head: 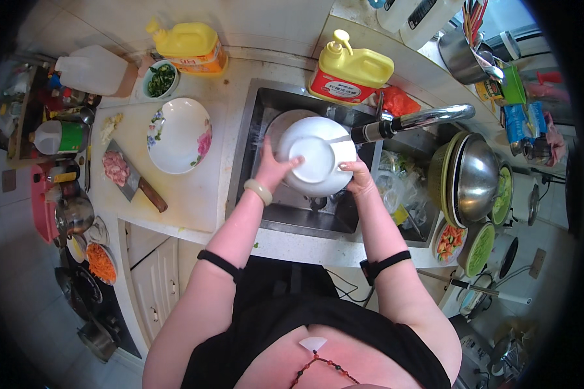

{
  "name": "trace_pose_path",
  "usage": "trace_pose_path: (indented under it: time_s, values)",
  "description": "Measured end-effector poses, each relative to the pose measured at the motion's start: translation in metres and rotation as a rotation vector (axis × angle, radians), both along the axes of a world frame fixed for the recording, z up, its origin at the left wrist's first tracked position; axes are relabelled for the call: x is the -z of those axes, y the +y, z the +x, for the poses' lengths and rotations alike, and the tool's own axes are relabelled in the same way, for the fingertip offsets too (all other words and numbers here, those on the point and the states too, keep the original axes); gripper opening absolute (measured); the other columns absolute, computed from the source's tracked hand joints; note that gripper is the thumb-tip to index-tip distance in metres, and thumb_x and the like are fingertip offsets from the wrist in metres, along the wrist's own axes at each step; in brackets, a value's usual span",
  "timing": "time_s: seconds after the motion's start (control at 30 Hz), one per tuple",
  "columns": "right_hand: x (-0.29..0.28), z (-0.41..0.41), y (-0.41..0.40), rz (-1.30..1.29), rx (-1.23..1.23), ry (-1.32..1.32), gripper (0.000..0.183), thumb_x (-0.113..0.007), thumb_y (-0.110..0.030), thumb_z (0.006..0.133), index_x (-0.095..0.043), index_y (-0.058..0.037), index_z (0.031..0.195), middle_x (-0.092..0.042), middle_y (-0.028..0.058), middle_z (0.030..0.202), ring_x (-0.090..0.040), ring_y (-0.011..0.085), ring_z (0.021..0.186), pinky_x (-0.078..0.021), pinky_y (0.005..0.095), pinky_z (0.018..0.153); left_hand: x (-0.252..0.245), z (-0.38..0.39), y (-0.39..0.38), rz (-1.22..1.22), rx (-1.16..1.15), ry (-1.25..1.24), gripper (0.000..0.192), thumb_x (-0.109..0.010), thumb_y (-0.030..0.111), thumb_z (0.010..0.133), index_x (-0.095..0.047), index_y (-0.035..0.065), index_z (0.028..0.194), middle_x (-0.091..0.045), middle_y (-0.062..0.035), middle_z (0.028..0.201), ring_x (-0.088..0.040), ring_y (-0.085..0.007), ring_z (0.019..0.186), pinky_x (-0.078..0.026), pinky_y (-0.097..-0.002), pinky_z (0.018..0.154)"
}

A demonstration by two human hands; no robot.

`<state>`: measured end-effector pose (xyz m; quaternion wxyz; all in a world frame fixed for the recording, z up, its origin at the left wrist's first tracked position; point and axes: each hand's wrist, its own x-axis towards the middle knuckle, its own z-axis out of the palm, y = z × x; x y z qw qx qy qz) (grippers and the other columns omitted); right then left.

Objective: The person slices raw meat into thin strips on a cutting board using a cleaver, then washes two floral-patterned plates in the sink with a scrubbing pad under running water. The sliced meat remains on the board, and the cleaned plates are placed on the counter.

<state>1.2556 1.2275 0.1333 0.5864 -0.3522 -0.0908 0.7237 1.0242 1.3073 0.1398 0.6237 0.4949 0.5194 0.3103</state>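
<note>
Both my hands hold a white ceramic bowl (314, 158), its underside turned up, over the left basin of the steel sink (243, 160). My left hand (276, 167) grips its left side, the thumb on the underside. My right hand (357, 176) holds the lower right rim. Water runs from the black-tipped faucet (377, 131) onto the bowl. Behind it, partly hidden, a round dish (277, 124) lies in the basin. Left of the sink, a floral plate (179, 136) and a cleaver (138, 180) with sliced meat (116, 167) on its blade rest on a white cutting board (194, 209).
Yellow detergent jugs (353, 73) (192, 46) stand along the wall. A bowl of chopped greens (160, 80) is at the back left. Plastic bags (401, 194) fill part of the right basin, with stacked colanders and metal bowls (477, 167) beside it. Plates of cut vegetables stand at both sides.
</note>
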Motion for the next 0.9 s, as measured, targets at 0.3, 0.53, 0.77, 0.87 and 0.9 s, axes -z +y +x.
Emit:
trace_pose_path:
  time_s: [0.3, 0.53, 0.77, 0.87, 0.9]
  values:
    - [0.034, 0.027, 0.025, -0.212, -0.013, -0.916, 0.061, -0.084, -0.030, 0.082, -0.056, -0.0004, 0.128, -0.067, 0.0100, 0.116, -0.061, 0.0214, 0.109, -0.0468, 0.0371, 0.100, -0.004, -0.018, -0.007, -0.291, -0.116, -0.397, 0.054, -0.082, 0.001, 0.076, -0.060, -0.0038, 0.125, -0.068, -0.0138, 0.120, -0.067, -0.0236, 0.107, -0.055, -0.0381, 0.095]
    - [0.003, -0.077, 0.040, 0.131, 0.155, -1.545, 0.020, -0.068, -0.028, 0.091, -0.076, -0.0149, 0.104, -0.061, 0.0131, 0.126, -0.052, 0.0307, 0.126, -0.0412, 0.0415, 0.106, -0.016, 0.010, -0.017, 0.040, -0.124, 0.151, 0.040, -0.087, 0.011, 0.067, -0.072, -0.0010, 0.102, -0.076, -0.0108, 0.098, -0.071, -0.0164, 0.088, -0.057, -0.0337, 0.080]
    - [-0.030, -0.077, 0.063, -0.142, 0.345, -1.160, 0.032, -0.077, -0.028, 0.081, -0.077, -0.0100, 0.107, -0.068, 0.0187, 0.121, -0.066, 0.0337, 0.109, -0.0523, 0.0427, 0.094, -0.009, 0.008, -0.023, -0.003, -0.194, 0.159, 0.037, -0.084, 0.007, 0.067, -0.070, -0.0011, 0.099, -0.075, -0.0124, 0.096, -0.070, -0.0159, 0.088, -0.056, -0.0320, 0.078]
    - [-0.024, -0.078, 0.062, 0.581, 0.181, -1.923, 0.035, -0.079, -0.032, 0.079, -0.077, -0.0130, 0.108, -0.067, 0.0175, 0.125, -0.064, 0.0349, 0.115, -0.0498, 0.0424, 0.099, 0.002, 0.009, -0.021, -0.090, -0.334, -0.060, 0.040, -0.085, 0.006, 0.066, -0.069, -0.0015, 0.102, -0.074, -0.0103, 0.101, -0.070, -0.0172, 0.089, -0.056, -0.0328, 0.078]
    - [-0.021, -0.083, 0.058, 0.550, 0.184, -1.884, 0.031, -0.080, -0.033, 0.078, -0.078, -0.0172, 0.104, -0.067, 0.0139, 0.125, -0.061, 0.0369, 0.120, -0.0473, 0.0467, 0.103, 0.005, 0.009, -0.023, -0.144, -0.351, -0.112, 0.041, -0.086, 0.006, 0.067, -0.068, -0.0022, 0.104, -0.074, -0.0105, 0.103, -0.069, -0.0171, 0.091, -0.056, -0.0330, 0.080]
